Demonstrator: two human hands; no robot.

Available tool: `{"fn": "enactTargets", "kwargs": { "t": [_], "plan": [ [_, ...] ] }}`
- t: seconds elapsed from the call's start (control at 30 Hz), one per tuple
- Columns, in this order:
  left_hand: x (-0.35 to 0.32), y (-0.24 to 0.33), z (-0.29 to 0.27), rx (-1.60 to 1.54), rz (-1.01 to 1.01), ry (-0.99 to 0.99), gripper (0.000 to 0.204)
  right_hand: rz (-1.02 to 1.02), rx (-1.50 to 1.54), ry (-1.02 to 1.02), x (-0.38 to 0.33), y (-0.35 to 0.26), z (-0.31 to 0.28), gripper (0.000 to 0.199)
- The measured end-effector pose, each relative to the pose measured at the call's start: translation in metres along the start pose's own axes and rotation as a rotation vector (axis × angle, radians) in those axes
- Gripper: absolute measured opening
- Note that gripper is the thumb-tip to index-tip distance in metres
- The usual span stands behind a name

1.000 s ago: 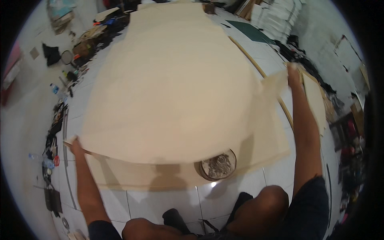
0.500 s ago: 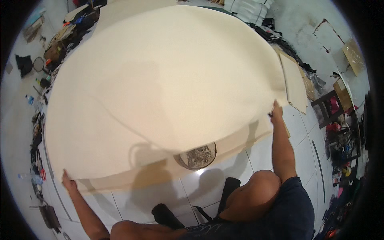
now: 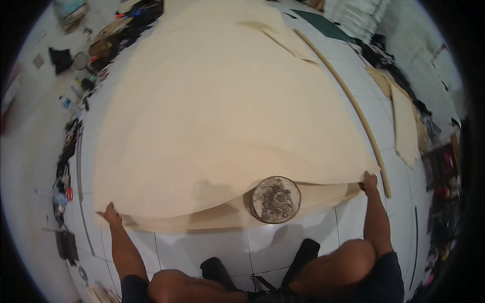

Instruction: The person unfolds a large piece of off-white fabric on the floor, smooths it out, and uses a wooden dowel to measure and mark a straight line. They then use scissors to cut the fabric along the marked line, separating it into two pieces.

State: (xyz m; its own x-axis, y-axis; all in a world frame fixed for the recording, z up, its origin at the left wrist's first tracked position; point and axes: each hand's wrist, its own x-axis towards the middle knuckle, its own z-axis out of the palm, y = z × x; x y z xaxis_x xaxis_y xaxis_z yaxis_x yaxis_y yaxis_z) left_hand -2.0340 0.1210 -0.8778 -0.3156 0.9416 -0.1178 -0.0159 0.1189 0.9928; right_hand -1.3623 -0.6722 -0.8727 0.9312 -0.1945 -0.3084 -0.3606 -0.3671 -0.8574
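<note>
A large cream sheet [image 3: 222, 111] spreads away from me over the floor, with another cream layer [image 3: 323, 198] showing under its bowed front edge. At the sheet's near left corner is my left hand [image 3: 112, 216], its thumb and a finger spread apart. My right hand [image 3: 370, 182] pinches the near right corner, thumb on top, the other fingers mostly hidden. Between my hands, nearer the right, a round block [image 3: 276, 199] with a stained grey-white top and dark rim rests on the lower layer. The upper sheet's edge meets its far side.
A long tan tube [image 3: 348, 93] lies along the sheet's right side. Beyond it are folded cream pieces [image 3: 403, 123] and a green mat [image 3: 323, 25]. Clutter with bottles [image 3: 64, 102] lines the left wall. My feet [image 3: 217, 270] stand on white tiles before the sheet.
The billowing sheet has sunk and flattened, uncovering the tube, the green mat and the whole round block. My right hand has come down with its corner; my left hand's fingers have spread.
</note>
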Motion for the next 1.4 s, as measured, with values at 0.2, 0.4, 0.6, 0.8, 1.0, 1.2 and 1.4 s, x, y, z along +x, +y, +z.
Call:
{"fn": "enactTargets", "kwargs": {
  "t": [0.2,0.4,0.6,0.8,1.0,1.2,1.4],
  "plan": [
    [0.039,0.009,-0.022,0.272,0.241,-0.043,0.074,0.104,-0.297,-0.01,0.018,0.005,0.013,0.033],
    [-0.045,-0.009,-0.012,-0.105,-0.354,-0.319,0.055,-0.381,-1.07,0.127,-0.062,-0.033,0.061,0.048],
    [-0.217,-0.007,0.063,-0.242,-0.7,-0.521,0.051,-1.005,-0.575,-0.732,-0.255,-0.14,0.147,0.051],
    [-0.216,-0.039,0.07,0.0,-0.628,-0.743,0.051,-1.295,-0.926,-0.935,-0.28,-0.156,0.178,0.041],
    [-0.194,-0.057,0.053,0.217,-0.532,-0.688,0.049,-1.465,-0.778,-1.067,-0.317,-0.13,0.162,0.036],
    [-0.202,-0.058,0.048,0.257,-0.41,-0.7,0.044,-1.224,-0.611,-1.127,-0.346,-0.102,0.118,0.033],
    [-0.216,-0.061,0.059,0.264,-0.391,-0.719,0.045,-1.026,-0.805,-1.363,-0.356,-0.068,0.1,0.038]
  ]
}}
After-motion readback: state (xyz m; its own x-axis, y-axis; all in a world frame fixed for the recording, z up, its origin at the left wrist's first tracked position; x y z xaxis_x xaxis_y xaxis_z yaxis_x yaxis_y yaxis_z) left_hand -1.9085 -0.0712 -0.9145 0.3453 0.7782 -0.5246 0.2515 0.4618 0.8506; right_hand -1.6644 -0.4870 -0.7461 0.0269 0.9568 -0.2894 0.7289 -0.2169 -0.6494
